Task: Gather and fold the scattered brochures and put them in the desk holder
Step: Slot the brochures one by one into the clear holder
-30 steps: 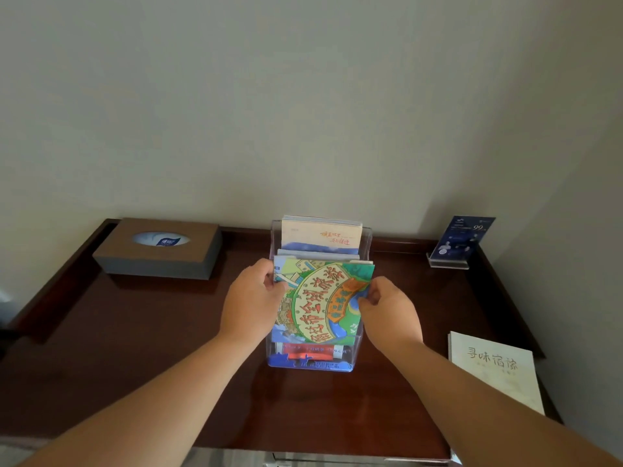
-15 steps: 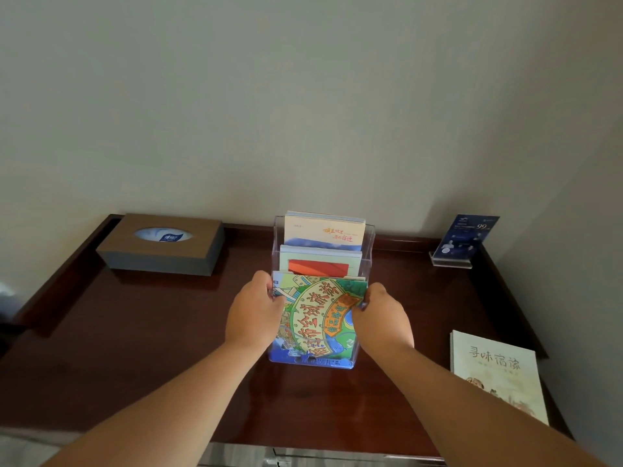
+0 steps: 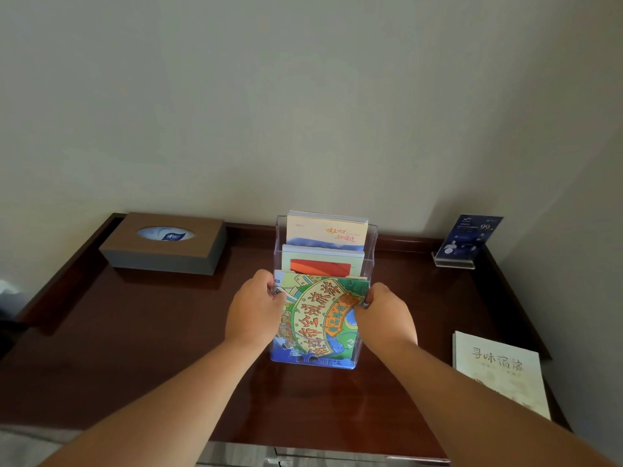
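Clearly the step in hand was the seating of a folded brochure in the clear acrylic holder (image 3: 370, 246), which stood upright near the back middle of the dark wooden desk (image 3: 135, 332). The left hand (image 3: 253, 310) pinched the left edge of the green illustrated brochure (image 3: 317, 318), and the right hand (image 3: 384, 318) pinched its right edge, both closed on the paper with the fingers curled round it. The brochure sat in the front tier of the holder, its lower edge down near the base and its top edge level with the knuckles. Behind it, in the middle tier, stood a brochure with a red panel (image 3: 322, 262), and in the rear tier a pale orange brochure (image 3: 326, 230).

Off to the right, near the front edge of the desk and well apart from the holder, lay a cream booklet (image 3: 499, 369), flat and not yet gathered. A brown tissue box (image 3: 165, 242) sat at the back left, and a small blue sign in an acrylic stand (image 3: 467, 241) at the back right.

By my judgement the task was well along. The next move called for letting go once the brochure rested squarely, then reaching right for the cream booklet.
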The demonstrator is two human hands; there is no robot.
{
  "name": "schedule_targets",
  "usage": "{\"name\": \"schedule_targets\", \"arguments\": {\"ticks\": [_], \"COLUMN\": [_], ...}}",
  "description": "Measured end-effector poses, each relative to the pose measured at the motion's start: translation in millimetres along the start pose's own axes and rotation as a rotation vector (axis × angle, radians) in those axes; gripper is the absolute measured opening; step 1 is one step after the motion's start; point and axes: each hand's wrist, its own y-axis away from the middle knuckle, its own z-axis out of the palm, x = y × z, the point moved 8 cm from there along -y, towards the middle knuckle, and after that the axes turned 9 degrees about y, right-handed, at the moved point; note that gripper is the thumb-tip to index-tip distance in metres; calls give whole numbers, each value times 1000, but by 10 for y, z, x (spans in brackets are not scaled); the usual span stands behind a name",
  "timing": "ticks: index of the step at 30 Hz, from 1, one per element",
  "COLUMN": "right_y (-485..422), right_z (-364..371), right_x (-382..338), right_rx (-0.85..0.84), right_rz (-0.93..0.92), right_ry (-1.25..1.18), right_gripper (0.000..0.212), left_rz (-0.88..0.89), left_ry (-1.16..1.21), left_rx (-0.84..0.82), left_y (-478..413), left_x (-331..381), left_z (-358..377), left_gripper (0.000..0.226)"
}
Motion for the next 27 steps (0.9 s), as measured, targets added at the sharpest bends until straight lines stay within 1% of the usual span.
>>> {"name": "schedule_targets", "arguments": {"ticks": [2,7,18,25,27], "right_y": [-12,-17,19,61,69], "right_z": [-11,-76,-131,-229,-228], "right_x": [-6,-50,-93,-203,-235], "right_rx": [5,23,16,77,77], "right_rz": [-7,-25,-32,-80,-97], "right_ry": [-8,-31,-30,-101,-107], "right_gripper": [5,14,16,39,41], "left_rz": [3,30,34,42,38], "left_ry": [11,36,42,73,82], "left_rx": [0,-2,-21,-22,-32], "left_y": [-2,-17,-16,-39,-39], "left_x": [14,83,89,183,195], "left_z": [-7,-30,-26,-61,-50], "left_gripper": [14,11,11,4,3]}}
